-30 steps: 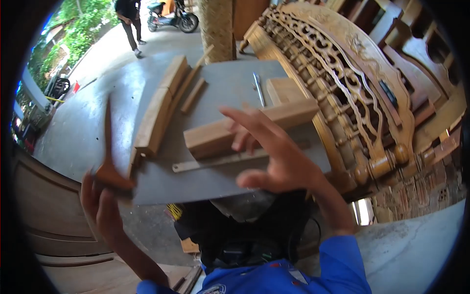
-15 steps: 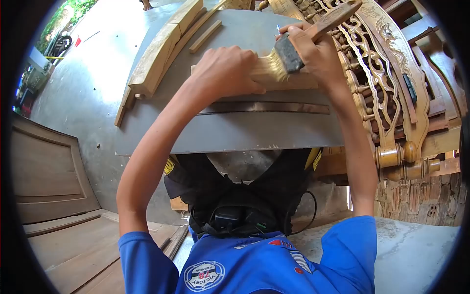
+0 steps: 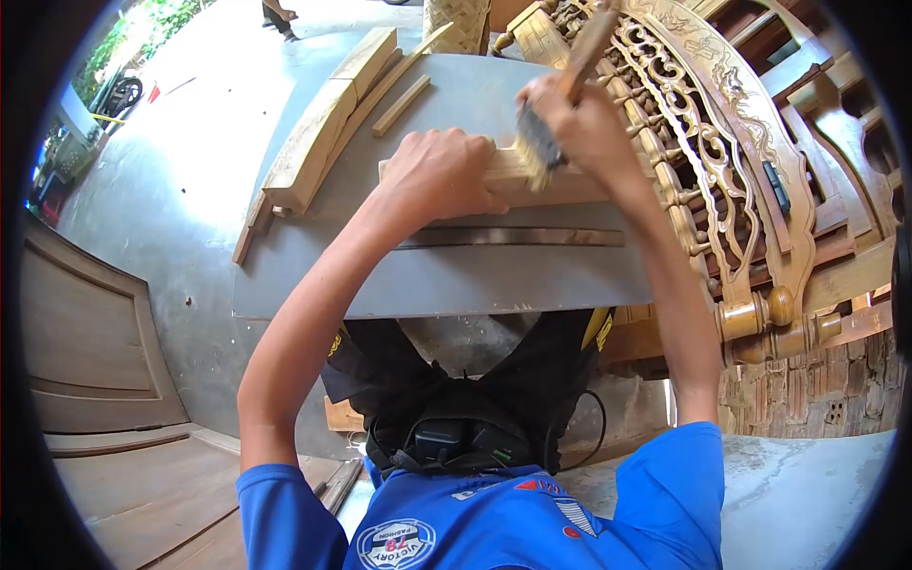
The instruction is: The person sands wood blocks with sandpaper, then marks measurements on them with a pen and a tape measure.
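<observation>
My left hand is closed over the left part of a pale wooden block lying across the grey tabletop. My right hand grips a wide brush with a wooden handle and light bristles. Its bristles meet the block just right of my left hand, and the handle points up and away. Nearer to me than the block lies a thin dark strip. My right forearm hides the far right end of the block.
Curved wooden pieces and a short stick lie on the tabletop's left side. Carved wooden furniture stands close on the right. Wooden panels are at the left. A person's foot shows at the far top.
The brush has swung to a steeper angle, its bristles still at the block. My left hand keeps its hold on the wood. The whole view has tilted slightly, and a person's foot shows more at the top.
</observation>
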The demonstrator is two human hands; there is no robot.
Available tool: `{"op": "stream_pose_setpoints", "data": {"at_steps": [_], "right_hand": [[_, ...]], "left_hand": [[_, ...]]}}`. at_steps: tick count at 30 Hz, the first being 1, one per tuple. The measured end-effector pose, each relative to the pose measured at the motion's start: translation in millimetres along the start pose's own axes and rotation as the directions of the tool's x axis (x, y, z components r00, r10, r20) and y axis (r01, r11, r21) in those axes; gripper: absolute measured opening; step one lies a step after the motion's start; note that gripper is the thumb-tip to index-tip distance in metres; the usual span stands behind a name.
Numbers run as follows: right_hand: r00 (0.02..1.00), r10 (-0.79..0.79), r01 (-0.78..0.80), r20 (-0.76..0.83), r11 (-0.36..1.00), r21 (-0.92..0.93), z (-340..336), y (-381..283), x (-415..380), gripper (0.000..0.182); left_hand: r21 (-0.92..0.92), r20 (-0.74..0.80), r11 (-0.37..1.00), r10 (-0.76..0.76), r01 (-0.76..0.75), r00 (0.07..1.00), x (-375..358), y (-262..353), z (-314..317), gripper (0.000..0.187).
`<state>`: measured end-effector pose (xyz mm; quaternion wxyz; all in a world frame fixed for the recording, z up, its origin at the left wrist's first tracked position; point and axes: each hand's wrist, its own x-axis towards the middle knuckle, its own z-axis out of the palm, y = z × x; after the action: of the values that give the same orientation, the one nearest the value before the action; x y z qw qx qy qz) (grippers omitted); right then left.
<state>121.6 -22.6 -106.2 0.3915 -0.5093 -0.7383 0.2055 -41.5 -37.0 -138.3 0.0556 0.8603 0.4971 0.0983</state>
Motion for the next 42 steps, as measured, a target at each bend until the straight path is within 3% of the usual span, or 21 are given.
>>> {"op": "stream_pose_setpoints", "data": {"at_steps": [4, 5, 8, 9, 12, 13, 16, 17, 20, 21, 24, 25, 28, 29, 32, 33, 36, 37, 40, 41, 42], "right_hand": [[0.998, 0.032, -0.037, 0.063, 0.995, 0.092, -11, -7, 6, 0.033], [0.993, -0.106, 0.108, -0.049, 0.993, 0.047, -10, -7, 7, 0.032], [0.993, -0.103, 0.103, -0.051, 0.995, -0.004, 6, 6, -1, 0.03], [0.984, -0.175, 0.174, -0.021, 0.984, -0.039, -2, 1, -3, 0.028], [0.977, -0.125, 0.146, -0.173, 0.982, 0.117, -12, -10, -1, 0.027], [0.952, -0.156, 0.177, -0.265, 0.983, 0.056, -6, -15, -3, 0.025], [0.959, -0.27, 0.268, -0.084, 0.963, -0.03, 7, -7, -12, 0.024], [0.984, -0.177, 0.176, -0.027, 0.984, -0.008, -2, -9, -15, 0.022], [0.891, -0.297, 0.316, -0.344, 0.949, 0.001, 2, -10, -15, 0.019], [0.937, -0.242, 0.242, -0.253, 0.97, -0.029, 10, 1, -22, 0.015], [0.944, -0.299, 0.305, -0.144, 0.952, 0.023, 2, 1, -31, 0.013], [0.949, -0.246, 0.277, -0.196, 0.949, 0.148, 1, -8, -35, 0.011], [0.806, -0.379, 0.389, -0.455, 0.918, -0.075, 14, 5, -28, 0.01], [0.841, -0.395, 0.418, -0.369, 0.908, -0.019, 17, 16, -26, 0.009], [0.949, -0.187, 0.229, -0.255, 0.962, 0.147, 3, 3, -27, 0.009], [0.827, -0.372, 0.387, -0.42, 0.92, -0.053, 8, 3, -21, 0.01], [0.861, -0.401, 0.422, -0.312, 0.907, 0.0, 18, 9, -25, 0.008], [0.893, -0.376, 0.374, -0.246, 0.926, -0.06, 12, 5, -28, 0.007], [0.791, -0.392, 0.418, -0.471, 0.907, -0.054, 16, 8, -14, 0.009], [0.806, -0.436, 0.417, -0.401, 0.898, -0.14, 14, 5, -16, 0.012], [0.856, -0.388, 0.386, -0.342, 0.919, -0.075, 12, 2, -16, 0.012]], "left_hand": [[-0.002, -0.025, 1.0, 0.021, -0.021, 0.999, 1, -4, 2, 0.05], [-0.008, -0.019, 1.0, 0.018, -0.018, 1.0, 0, -4, 3, 0.05], [-0.018, -0.011, 1.0, 0.01, -0.011, 1.0, 1, -3, 0, 0.049], [-0.018, -0.004, 1.0, 0.011, -0.011, 1.0, 1, -3, -1, 0.049], [-0.027, 0.0, 0.999, 0.018, -0.018, 1.0, 2, -5, 1, 0.049], [-0.03, 0.0, 0.999, 0.019, -0.019, 1.0, 2, -4, 0, 0.049], [-0.038, 0.009, 0.999, 0.015, -0.015, 1.0, 0, -3, -2, 0.048], [-0.043, 0.011, 0.999, 0.01, -0.009, 1.0, 0, -2, -3, 0.048], [-0.057, 0.019, 0.998, 0.02, -0.019, 1.0, 1, -4, -2, 0.048], [-0.063, 0.012, 0.998, 0.021, -0.02, 1.0, 0, -3, -1, 0.048], [-0.09, 0.012, 0.996, 0.015, -0.014, 1.0, 2, -4, -8, 0.048], [-0.111, 0.036, 0.994, 0.009, -0.005, 0.999, 3, -4, -11, 0.048], [-0.165, 0.104, 0.986, -0.002, 0.019, 0.995, 8, -7, -15, 0.051], [-0.182, 0.126, 0.983, -0.006, 0.029, 0.992, 11, -9, -16, 0.052], [-0.193, 0.241, 0.974, -0.069, 0.117, 0.968, 13, -7, -29, 0.057], [-0.194, 0.279, 0.973, -0.066, 0.124, 0.958, 15, -8, -29, 0.058], [-0.21, 0.331, 0.97, -0.05, 0.125, 0.942, 25, -15, -28, 0.061], [-0.218, 0.327, 0.969, -0.038, 0.115, 0.944, 26, -16, -27, 0.061], [-0.206, 0.338, 0.973, -0.03, 0.105, 0.941, 27, -18, -23, 0.062], [-0.197, 0.338, 0.975, -0.031, 0.103, 0.94, 28, -17, -24, 0.062], [-0.201, 0.33, 0.974, -0.028, 0.1, 0.944, 28, -17, -24, 0.062]]}}
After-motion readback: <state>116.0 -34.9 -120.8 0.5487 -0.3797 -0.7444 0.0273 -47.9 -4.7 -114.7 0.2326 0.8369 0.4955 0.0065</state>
